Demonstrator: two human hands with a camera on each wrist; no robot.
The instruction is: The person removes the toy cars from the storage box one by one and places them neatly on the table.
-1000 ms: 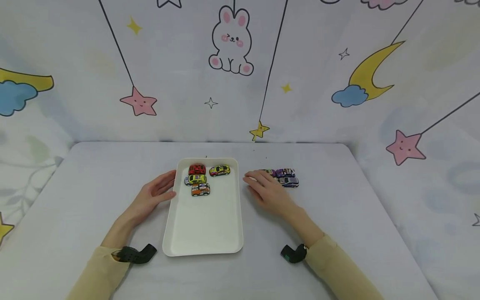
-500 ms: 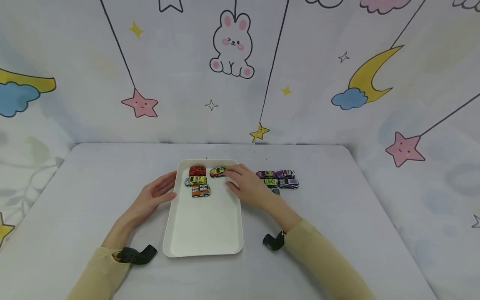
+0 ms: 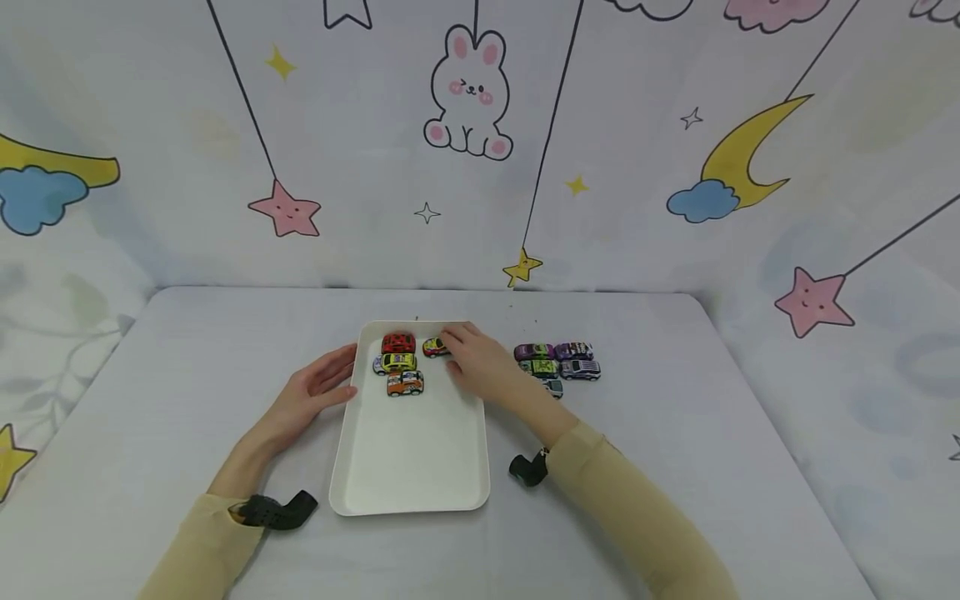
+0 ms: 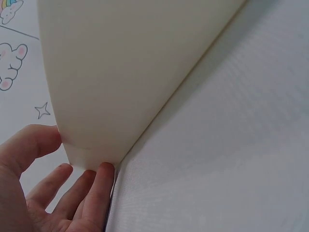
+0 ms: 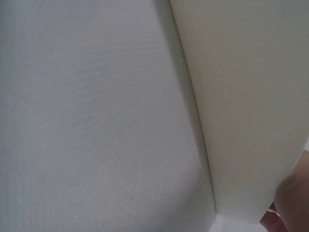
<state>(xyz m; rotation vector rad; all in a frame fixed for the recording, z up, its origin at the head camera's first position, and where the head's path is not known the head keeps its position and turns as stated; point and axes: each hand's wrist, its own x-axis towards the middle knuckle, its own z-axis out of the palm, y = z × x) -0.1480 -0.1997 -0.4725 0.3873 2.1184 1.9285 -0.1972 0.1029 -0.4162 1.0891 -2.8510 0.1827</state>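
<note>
A white tray (image 3: 408, 458) lies on the table with several small toy cars in its far part. My left hand (image 3: 311, 392) rests against the tray's left side, fingers spread; in the left wrist view its fingertips (image 4: 105, 169) touch the tray wall. My right hand (image 3: 480, 358) reaches over the tray's right rim and holds a yellow-and-red toy car (image 3: 433, 347) by its right end, which the fingers hide. A red car (image 3: 398, 342), a yellow car (image 3: 394, 363) and an orange car (image 3: 406, 383) stand to its left.
Right of the tray, several more toy cars sit in a cluster, among them a purple car (image 3: 574, 351), a silver-blue car (image 3: 580, 370) and a green car (image 3: 538, 368). My right forearm partly covers a grey car (image 3: 553, 388). A patterned cloth (image 3: 360, 150) hangs behind the table.
My right hand has moved left from the car cluster into the tray, onto the yellow-and-red car. The left hand and tray have stayed put; the head view has shifted slightly.
</note>
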